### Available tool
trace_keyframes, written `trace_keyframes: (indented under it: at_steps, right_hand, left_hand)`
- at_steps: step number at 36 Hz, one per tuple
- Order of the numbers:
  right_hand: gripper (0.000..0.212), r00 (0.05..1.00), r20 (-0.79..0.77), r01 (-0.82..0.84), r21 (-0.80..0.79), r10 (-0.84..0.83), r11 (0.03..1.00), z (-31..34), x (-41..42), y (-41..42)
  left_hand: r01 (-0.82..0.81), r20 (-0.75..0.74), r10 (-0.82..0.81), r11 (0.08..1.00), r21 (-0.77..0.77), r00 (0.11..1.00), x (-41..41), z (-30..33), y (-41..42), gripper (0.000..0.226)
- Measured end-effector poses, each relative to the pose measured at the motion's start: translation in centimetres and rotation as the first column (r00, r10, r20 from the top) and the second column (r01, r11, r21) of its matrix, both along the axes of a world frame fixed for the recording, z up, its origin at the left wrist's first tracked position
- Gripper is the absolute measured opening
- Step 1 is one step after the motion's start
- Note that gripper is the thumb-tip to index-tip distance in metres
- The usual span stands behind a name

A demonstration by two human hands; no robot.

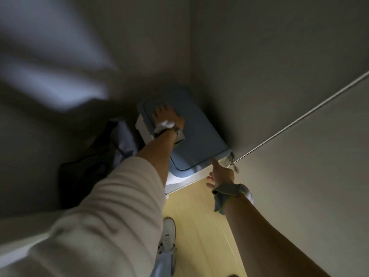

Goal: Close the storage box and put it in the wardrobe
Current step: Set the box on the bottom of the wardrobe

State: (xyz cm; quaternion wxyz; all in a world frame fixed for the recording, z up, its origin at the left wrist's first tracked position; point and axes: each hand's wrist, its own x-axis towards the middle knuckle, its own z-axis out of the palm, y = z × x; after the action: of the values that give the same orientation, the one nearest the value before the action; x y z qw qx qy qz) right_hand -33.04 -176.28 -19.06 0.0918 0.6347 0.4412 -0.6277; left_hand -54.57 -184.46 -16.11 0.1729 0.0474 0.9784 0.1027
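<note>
The storage box [151,134] is white with a blue lid [199,140] lying flat on top, so it looks closed. It sits low inside the dim wardrobe, pushed against the right inner wall [259,66]. My left hand [166,117] rests flat on the lid with its fingers spread. My right hand [221,173] is at the box's near right corner, one finger pointing at the lid's edge and the others curled, holding nothing.
Dark clothing and a pale blue garment [119,140] lie heaped to the left of the box. The wardrobe door [311,156] stands on the right with a hinge [232,163] close to my right hand. Below are light wooden floor [199,226] and my white shoe [168,234].
</note>
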Motion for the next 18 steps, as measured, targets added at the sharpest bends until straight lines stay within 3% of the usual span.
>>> trace_keyframes:
  at_steps: [2,5,8,12,18]
  right_hand:
    - [0.041,0.999,0.005,-0.051,-0.037,0.051,0.998,3.7,1.5,-0.7]
    - [0.030,0.994,-0.017,-0.111,-0.084,0.110,0.990,8.2,4.3,-1.2]
    - [0.025,0.987,0.011,-0.160,-0.090,0.161,0.983,12.0,7.6,-2.0]
    - [0.025,0.971,-0.001,-0.239,-0.058,0.239,0.969,18.1,13.8,-3.5]
    - [0.025,0.952,0.002,-0.307,0.020,0.307,0.951,25.2,23.9,-4.5]
  left_hand:
    - [0.037,0.086,-0.036,0.999,-0.017,0.996,2.8,1.1,-0.5,0.070]
    - [0.114,0.233,-0.112,0.993,0.002,0.966,6.5,3.0,-1.2,0.068]
    - [0.152,0.277,-0.148,0.988,0.006,0.950,12.1,9.2,-1.6,0.054]
    - [0.116,0.130,-0.124,0.991,0.068,0.984,19.9,17.7,-3.3,0.031]
    - [0.242,-0.177,-0.227,0.968,0.069,0.958,28.1,29.6,-7.7,0.032]
